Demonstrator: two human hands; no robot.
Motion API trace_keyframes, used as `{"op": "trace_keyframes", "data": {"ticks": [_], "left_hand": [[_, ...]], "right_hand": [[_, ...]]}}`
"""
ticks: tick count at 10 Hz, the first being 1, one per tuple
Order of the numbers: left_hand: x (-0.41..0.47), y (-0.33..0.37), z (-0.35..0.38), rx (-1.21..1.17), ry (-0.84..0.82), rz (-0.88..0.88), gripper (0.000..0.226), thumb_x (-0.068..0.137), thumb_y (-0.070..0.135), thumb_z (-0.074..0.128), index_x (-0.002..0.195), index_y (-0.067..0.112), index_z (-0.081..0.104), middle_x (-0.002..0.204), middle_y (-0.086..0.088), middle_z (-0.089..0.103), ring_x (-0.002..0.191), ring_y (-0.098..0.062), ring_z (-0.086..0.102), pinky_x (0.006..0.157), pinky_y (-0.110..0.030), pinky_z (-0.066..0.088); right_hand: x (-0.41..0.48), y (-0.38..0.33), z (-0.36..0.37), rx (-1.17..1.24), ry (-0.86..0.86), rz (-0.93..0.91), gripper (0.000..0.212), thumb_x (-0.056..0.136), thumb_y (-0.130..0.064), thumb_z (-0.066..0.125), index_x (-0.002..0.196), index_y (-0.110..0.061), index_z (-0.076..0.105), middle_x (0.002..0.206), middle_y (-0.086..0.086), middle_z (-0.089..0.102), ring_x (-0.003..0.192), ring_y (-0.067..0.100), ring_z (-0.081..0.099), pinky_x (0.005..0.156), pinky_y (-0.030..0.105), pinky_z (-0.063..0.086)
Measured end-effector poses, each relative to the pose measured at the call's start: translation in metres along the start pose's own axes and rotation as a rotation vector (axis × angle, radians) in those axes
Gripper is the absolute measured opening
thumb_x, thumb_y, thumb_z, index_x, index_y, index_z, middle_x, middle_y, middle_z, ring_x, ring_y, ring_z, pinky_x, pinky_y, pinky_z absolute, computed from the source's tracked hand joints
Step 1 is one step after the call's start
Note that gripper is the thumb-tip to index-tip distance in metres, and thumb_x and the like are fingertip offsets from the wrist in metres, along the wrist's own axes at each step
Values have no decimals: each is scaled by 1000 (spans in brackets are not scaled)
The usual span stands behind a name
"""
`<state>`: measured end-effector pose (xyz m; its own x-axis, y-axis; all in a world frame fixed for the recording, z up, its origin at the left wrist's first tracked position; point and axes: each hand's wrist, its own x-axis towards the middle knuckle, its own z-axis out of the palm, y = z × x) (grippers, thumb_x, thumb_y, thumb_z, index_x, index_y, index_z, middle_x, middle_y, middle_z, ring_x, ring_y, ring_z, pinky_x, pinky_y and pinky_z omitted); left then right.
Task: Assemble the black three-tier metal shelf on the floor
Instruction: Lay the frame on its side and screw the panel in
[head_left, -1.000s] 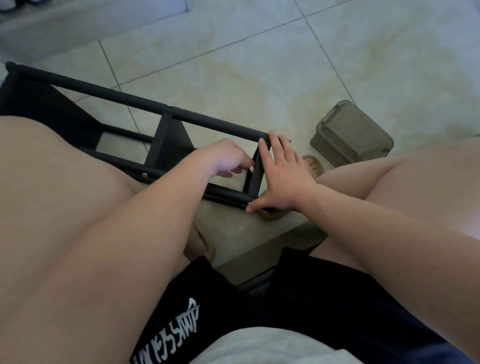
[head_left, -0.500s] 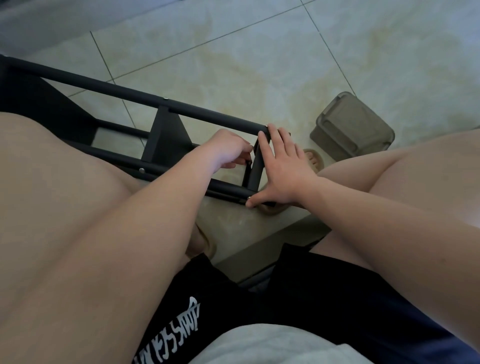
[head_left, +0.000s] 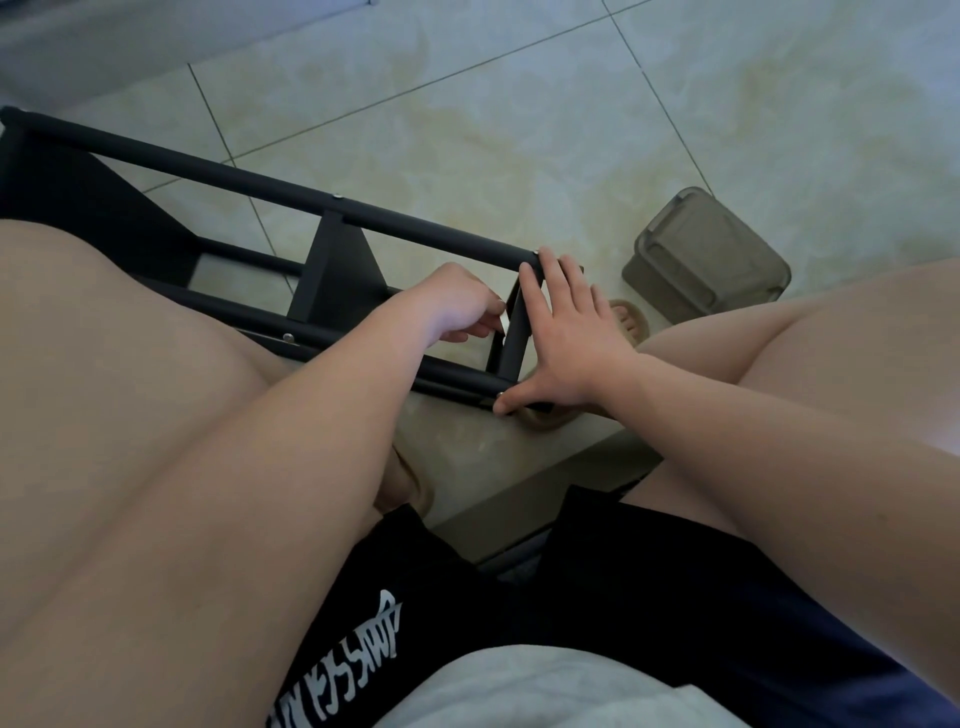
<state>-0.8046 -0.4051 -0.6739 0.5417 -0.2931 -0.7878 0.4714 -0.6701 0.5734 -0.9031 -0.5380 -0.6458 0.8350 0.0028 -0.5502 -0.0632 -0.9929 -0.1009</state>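
Closest to us are the grey shirt (head_left: 519, 691) and the black shorts (head_left: 467, 597) with white print on the left leg, bare thighs spread out to either side. Both arms reach forward between the knees. Just past the shorts, a beige sandal (head_left: 410, 483) peeks out from under the left arm, down on the tiled floor (head_left: 519, 104).

Then the hands. Our left hand (head_left: 457, 306) has its fingers curled in, fingertips right by the inner side of the end piece (head_left: 514, 332) of the black metal shelf (head_left: 83, 208). We honestly can't tell if it's pinching anything in there. Our right hand (head_left: 566, 343) is spread flat against the outer side of that same end piece. Its fingers are straight, the thumb touches the tip of the near rail (head_left: 457, 376), and the fingertips are up at the tip of the far rail (head_left: 260, 179). It grips nothing, just presses.

The shelf itself lies lengthways on the floor, running from that end piece off to the far left, where it disappears behind the left thigh. The two long rails run parallel with a flat cross panel (head_left: 337, 275) between them, and small silver screw heads (head_left: 337, 196) show on both rails.

Right behind the right hand is a sandalled foot (head_left: 628, 322), toes showing. Just beyond it a grey-brown lidded plastic box (head_left: 706, 260) sits on the floor, near the shelf's end but not touching it.
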Motion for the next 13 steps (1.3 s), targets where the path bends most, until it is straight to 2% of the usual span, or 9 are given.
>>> {"op": "trace_keyframes", "data": {"ticks": [4, 6, 8, 10, 11, 13], "left_hand": [[-4, 2, 2, 0, -14, -39, 14, 98, 21, 58, 101, 13, 69, 63, 9, 73, 74, -9, 69, 69, -26, 48], [-3, 0, 5, -90, 8, -27, 13, 97, 22, 61, 102, 14, 70, 73, 6, 75, 71, -7, 69, 75, -27, 52], [-3, -1, 2, -15, -36, -36, 13, 96, 21, 60, 98, 14, 70, 68, 7, 75, 75, -9, 70, 71, -27, 50], [-1, -2, 0, 8, -88, -66, 14, 94, 21, 60, 98, 12, 70, 76, 3, 77, 73, -10, 71, 69, -26, 50], [-1, -4, 4, -5, -86, -77, 14, 95, 22, 60, 95, 12, 69, 72, 4, 77, 62, -6, 71, 69, -26, 51], [1, -2, 8, -89, -4, -89, 14, 97, 21, 56, 90, 13, 65, 63, 4, 74, 63, -7, 70, 68, -26, 51]], "right_hand": [[2, 1, 3, -18, 16, -26, 159, 53, -93, 65, 158, -9, -20, 164, 16, -29, 152, 37, -25, 125, 52, -8], [1, 1, 2, -15, 11, -28, 159, 54, -93, 66, 158, -9, -19, 164, 16, -29, 152, 37, -25, 125, 53, -7], [1, 0, 2, -17, 9, -27, 159, 53, -93, 66, 158, -9, -20, 164, 16, -29, 152, 37, -25, 125, 54, -7], [1, 1, 2, -12, 14, -24, 159, 54, -92, 67, 158, -10, -19, 164, 15, -29, 152, 37, -25, 125, 53, -7], [1, 1, 2, -16, 12, -18, 159, 53, -92, 67, 158, -10, -20, 164, 14, -30, 152, 36, -25, 125, 53, -8], [2, 1, 3, -28, 12, -16, 159, 53, -94, 64, 158, -11, -21, 164, 14, -30, 152, 36, -25, 125, 54, -8]]}}
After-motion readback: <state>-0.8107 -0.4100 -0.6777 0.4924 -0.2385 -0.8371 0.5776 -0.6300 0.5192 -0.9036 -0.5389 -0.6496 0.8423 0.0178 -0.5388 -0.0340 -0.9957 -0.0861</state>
